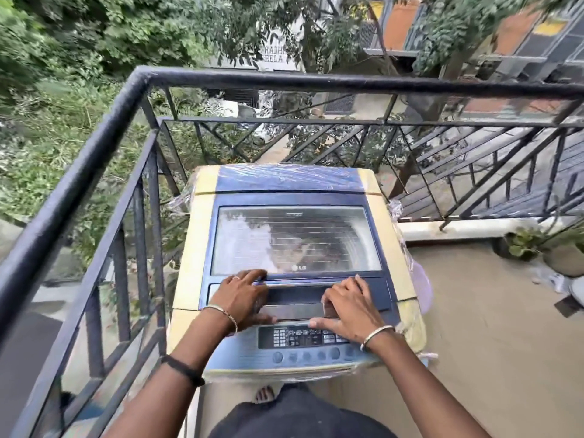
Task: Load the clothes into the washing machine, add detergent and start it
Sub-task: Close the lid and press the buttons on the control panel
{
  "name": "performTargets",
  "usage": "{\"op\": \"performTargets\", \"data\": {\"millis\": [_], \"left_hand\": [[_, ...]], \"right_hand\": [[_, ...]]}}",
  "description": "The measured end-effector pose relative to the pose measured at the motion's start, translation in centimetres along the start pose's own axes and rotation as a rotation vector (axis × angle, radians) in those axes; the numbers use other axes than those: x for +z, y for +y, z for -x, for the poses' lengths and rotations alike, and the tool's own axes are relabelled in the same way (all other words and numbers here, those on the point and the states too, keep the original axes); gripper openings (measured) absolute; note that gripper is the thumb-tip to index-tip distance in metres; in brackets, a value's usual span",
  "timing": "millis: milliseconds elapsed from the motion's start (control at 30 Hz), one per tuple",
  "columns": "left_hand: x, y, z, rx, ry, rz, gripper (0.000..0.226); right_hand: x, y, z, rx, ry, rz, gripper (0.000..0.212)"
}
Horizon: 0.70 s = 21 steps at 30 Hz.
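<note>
A top-loading washing machine (196, 248), cream with a blue top, stands in a balcony corner straight in front of me. Its glass lid (297, 238) lies flat and closed. Below the lid runs the control panel (303, 336) with small buttons and a row of round knobs. My left hand (243, 297) rests on the lid's front edge, fingers spread over the handle strip, thumb under it. My right hand (347, 306) lies on the same strip further right, fingers bent and pressing down. Neither hand holds anything loose. No clothes or detergent show.
A black metal railing (104, 147) runs close along the machine's left and behind it. Clear plastic wrap (407, 263) hangs off the machine's right side. Potted plants (537, 248) stand on the bare balcony floor (489, 327) to the right. Trees and buildings lie beyond the rail.
</note>
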State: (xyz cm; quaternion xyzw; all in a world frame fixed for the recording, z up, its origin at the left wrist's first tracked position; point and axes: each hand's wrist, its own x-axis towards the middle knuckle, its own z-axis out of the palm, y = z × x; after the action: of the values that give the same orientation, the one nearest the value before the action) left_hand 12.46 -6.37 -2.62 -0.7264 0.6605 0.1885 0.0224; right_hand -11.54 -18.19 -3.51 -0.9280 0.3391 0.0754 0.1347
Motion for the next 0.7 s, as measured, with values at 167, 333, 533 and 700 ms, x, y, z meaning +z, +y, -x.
{"op": "performTargets", "data": {"millis": [167, 333, 533, 700], "left_hand": [[2.4, 0.2, 0.3, -0.067, 0.187, 0.087, 0.078], [6.3, 1.2, 1.2, -0.135, 0.455, 0.207, 0.050], [7.5, 2.4, 1.6, -0.159, 0.536, 0.220, 0.045], [7.5, 2.7, 2.1, -0.143, 0.579, 0.221, 0.042]], "right_hand": [[3.2, 0.0, 1.2, 0.067, 0.218, -0.211, 0.052], [7.1, -0.1, 5.8, 0.219, 0.552, -0.518, 0.038], [9.2, 1.8, 10.1, 0.334, 0.588, -0.420, 0.041], [9.3, 1.7, 10.7, 0.348, 0.590, -0.406, 0.038]]}}
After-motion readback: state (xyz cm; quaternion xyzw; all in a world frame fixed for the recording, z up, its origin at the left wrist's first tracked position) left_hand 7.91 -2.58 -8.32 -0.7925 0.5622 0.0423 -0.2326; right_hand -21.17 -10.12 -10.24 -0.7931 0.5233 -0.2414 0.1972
